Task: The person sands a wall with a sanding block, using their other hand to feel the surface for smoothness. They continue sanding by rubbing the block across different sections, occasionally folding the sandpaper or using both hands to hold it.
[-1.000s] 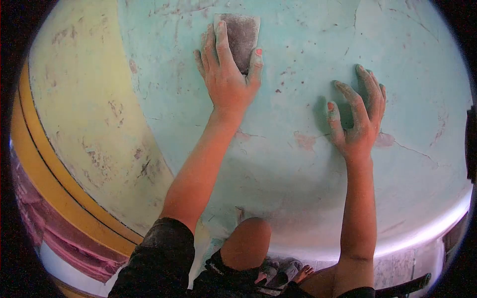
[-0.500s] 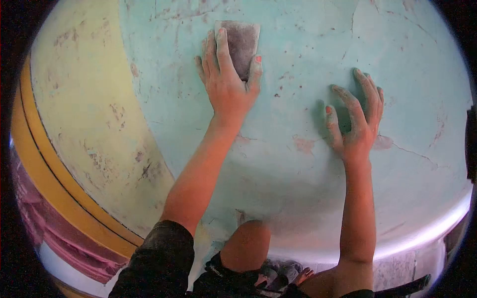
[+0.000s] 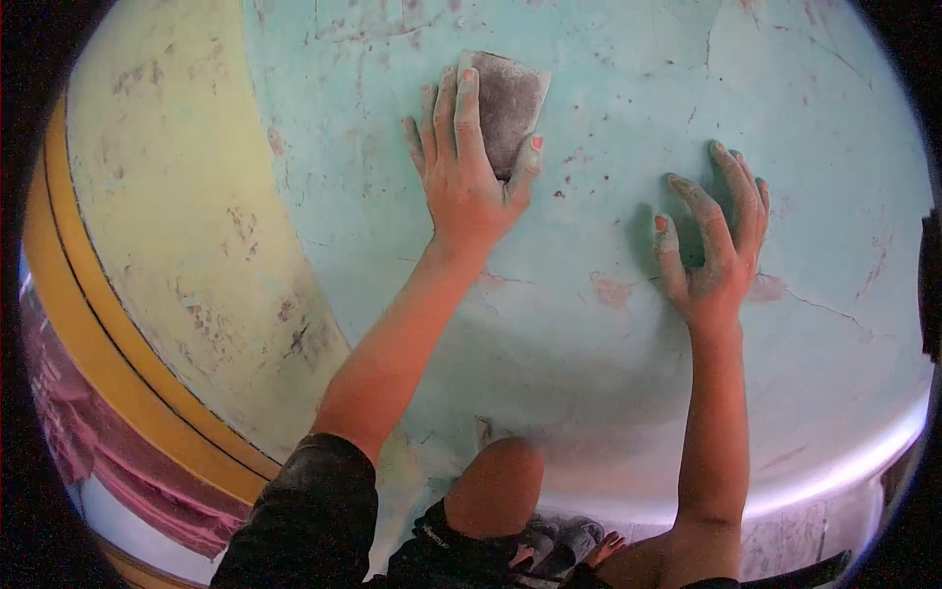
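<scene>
My left hand [image 3: 469, 191] presses a dark, dusty piece of sandpaper [image 3: 513, 106] flat against the pale turquoise wall [image 3: 579, 383]. Its thumb lies along the right lower edge and the index finger rests over the left side; the other fingers lie on the wall beside it. To the right, my right hand [image 3: 718, 260] rests its fingertips on the same wall, fingers spread and bent, holding nothing. Dust coats the fingers of both hands.
A pale yellow painted band [image 3: 177, 216] borders the turquoise on the left, then an orange-yellow frame [image 3: 108, 344] and a maroon cloth [image 3: 128, 471]. The wall carries cracks, chips and stains. My bent knee [image 3: 496, 486] and feet show below.
My left hand and the sandpaper have moved right and slightly down, and the sandpaper is tilted more clockwise. My right hand stays in place on the wall; the view has shifted slightly.
</scene>
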Demonstrator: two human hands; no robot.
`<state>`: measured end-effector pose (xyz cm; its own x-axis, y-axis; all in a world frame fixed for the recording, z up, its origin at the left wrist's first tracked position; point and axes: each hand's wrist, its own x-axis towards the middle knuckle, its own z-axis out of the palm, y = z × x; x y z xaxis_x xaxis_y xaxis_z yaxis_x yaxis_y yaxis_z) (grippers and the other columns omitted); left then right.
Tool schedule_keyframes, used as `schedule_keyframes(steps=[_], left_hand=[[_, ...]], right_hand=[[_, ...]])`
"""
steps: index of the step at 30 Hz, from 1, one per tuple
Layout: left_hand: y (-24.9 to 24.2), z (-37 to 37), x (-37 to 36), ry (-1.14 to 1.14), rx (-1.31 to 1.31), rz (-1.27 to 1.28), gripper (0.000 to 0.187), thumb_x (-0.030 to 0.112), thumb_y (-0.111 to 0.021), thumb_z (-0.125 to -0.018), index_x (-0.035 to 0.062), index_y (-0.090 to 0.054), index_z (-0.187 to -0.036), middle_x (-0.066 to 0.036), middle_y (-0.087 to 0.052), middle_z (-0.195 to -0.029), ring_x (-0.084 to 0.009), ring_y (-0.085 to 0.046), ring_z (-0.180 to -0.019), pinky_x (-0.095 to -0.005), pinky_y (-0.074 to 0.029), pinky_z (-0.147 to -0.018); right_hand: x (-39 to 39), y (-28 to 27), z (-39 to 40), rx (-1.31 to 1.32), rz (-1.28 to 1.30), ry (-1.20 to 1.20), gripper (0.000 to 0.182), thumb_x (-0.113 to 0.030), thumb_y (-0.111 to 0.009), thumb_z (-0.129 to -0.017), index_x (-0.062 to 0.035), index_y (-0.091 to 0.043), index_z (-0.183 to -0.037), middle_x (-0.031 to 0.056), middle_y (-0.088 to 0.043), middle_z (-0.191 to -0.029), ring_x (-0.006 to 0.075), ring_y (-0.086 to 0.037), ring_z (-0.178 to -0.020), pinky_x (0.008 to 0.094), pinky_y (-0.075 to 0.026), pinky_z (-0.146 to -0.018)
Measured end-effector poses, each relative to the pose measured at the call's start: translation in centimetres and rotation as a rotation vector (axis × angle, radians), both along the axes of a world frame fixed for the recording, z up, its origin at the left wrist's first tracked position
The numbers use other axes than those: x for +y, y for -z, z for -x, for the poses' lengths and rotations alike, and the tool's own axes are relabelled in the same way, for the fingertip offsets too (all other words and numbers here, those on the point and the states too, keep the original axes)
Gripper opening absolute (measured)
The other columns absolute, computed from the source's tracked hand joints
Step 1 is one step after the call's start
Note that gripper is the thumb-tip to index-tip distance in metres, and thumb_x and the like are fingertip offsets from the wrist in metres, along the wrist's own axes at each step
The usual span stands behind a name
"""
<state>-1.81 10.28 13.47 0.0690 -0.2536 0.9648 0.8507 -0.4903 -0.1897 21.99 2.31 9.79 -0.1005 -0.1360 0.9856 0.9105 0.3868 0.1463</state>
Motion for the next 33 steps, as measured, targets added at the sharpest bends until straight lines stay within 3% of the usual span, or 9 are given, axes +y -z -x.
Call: schedule_keyframes(steps=[6,19,33], left_hand=[[0.04,0.04,0.15,-0.01,0.002,0.0,0.082,0.042,-0.066,-0.084,0.0035,-0.033,-0.149,-0.023,-0.041,-0.147,-0.0445,-0.038,-0.136,-0.0674,-0.022,-0.109],[0.08,-0.03,-0.04,0.005,-0.009,0.023,0.081,0.043,-0.065,-0.086,0.0023,-0.033,-0.149,-0.023,-0.041,-0.148,-0.0438,-0.038,-0.137,-0.0677,-0.022,-0.109],[0.34,0.42,0.25,0.066,0.024,-0.056,0.084,0.038,-0.072,-0.083,0.0011,-0.033,-0.147,-0.021,-0.044,-0.144,-0.0385,-0.044,-0.133,-0.0623,-0.027,-0.109]], right_hand=[[-0.34,0.03,0.0,-0.007,0.036,-0.019,0.032,-0.014,-0.07,-0.076,-0.013,-0.072,-0.108,0.0139,-0.055,-0.139,0.0348,-0.046,-0.134,0.0551,-0.027,-0.115],[-0.27,0.02,0.05,-0.004,0.038,-0.012,0.032,-0.015,-0.07,-0.077,-0.0148,-0.072,-0.109,0.0128,-0.055,-0.139,0.0339,-0.046,-0.134,0.0543,-0.027,-0.115],[0.02,-0.05,-0.01,0.002,-0.001,-0.004,0.03,-0.021,-0.074,-0.074,-0.0178,-0.072,-0.104,0.0123,-0.055,-0.139,0.0333,-0.05,-0.13,0.0554,-0.031,-0.112]])
